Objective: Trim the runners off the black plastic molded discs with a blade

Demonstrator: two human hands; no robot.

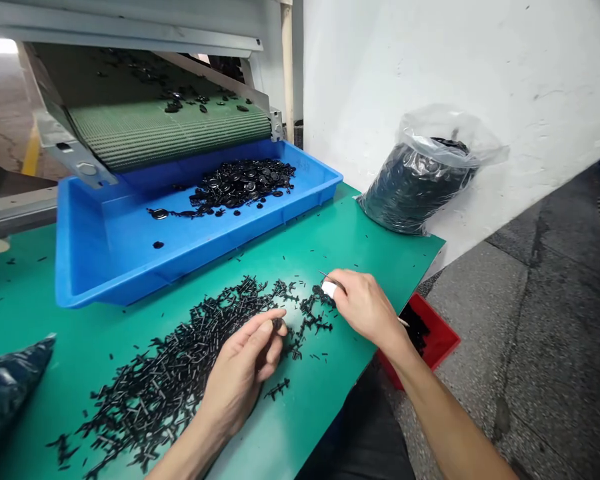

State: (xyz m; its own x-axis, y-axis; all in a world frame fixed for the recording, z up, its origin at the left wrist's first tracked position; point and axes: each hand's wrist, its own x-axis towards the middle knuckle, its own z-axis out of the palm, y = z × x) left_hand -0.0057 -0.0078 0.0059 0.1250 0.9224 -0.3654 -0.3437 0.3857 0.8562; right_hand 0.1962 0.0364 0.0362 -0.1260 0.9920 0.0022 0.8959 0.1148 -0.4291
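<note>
My left hand (253, 363) is over the green tabletop, thumb and fingers pinched on a small black plastic part (277, 325). Only a rounded bit of that part shows. My right hand (363, 303) is closed around a thin pointed tool (324, 273), whose dark tip sticks out to the left past the fingers. White tape (329, 289) wraps one of its fingers. Beneath and left of my left hand spreads a heap of short black plastic pieces (180, 367). Between the hands lie branched black plastic bits (307, 317).
A blue tray (80, 253) holding black round parts (245, 183) stands under a green conveyor belt (170, 130). At the back right, a clear bag (420, 180) of black parts leans on the wall. A red bin (443, 340) is below the table's right edge. Another filled bag (15, 383) lies at left.
</note>
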